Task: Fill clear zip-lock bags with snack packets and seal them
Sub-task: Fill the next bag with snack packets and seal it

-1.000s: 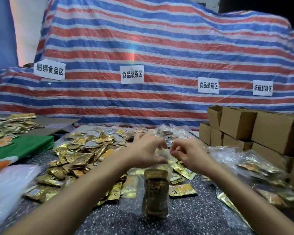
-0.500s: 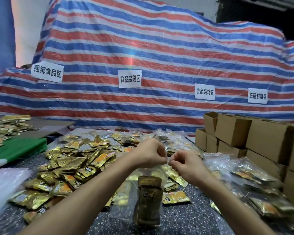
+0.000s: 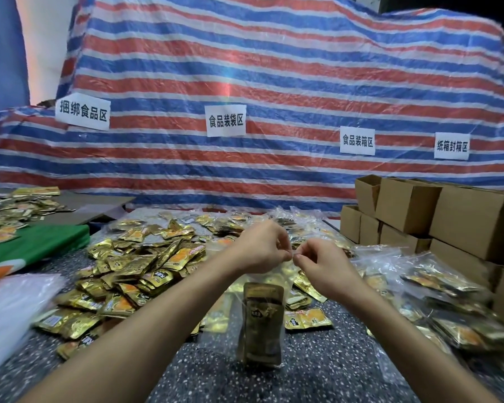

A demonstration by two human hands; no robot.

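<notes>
1. View from a camera worn on the head, looking down two bare forearms that reach out over a dark speckled surface (image 3: 332, 362).
2. The left hand (image 3: 262, 247) and right hand (image 3: 323, 266) meet at centre, raised above the surface. Their fingertips are almost touching each other.
3. Both hands have curled fingers and pinch the top edge of a clear zip-lock bag (image 3: 271, 276), thumb against forefinger.
4. The bag hangs straight down from that pinched edge. Its lower end reaches the surface or sits just above it; which one cannot be told.
5. Inside the bag, a stack of gold snack packets (image 3: 262, 321) stands upright and fills its lower part.
6. To the left of the hands, a broad heap of loose gold packets (image 3: 146, 266) spreads across the surface.
7. To the right, filled clear bags (image 3: 448, 301) lie piled together.
8. Behind those bags, brown cardboard boxes (image 3: 448, 216) are stacked at the right edge.
9. At far left lie a green sheet (image 3: 35, 242) and, nearer the camera, a pile of clear plastic (image 3: 12, 309).
10. A red, white and blue striped tarpaulin (image 3: 274, 68) fills the background. Four white paper signs (image 3: 226, 120) with black Chinese characters are fixed to it.
</notes>
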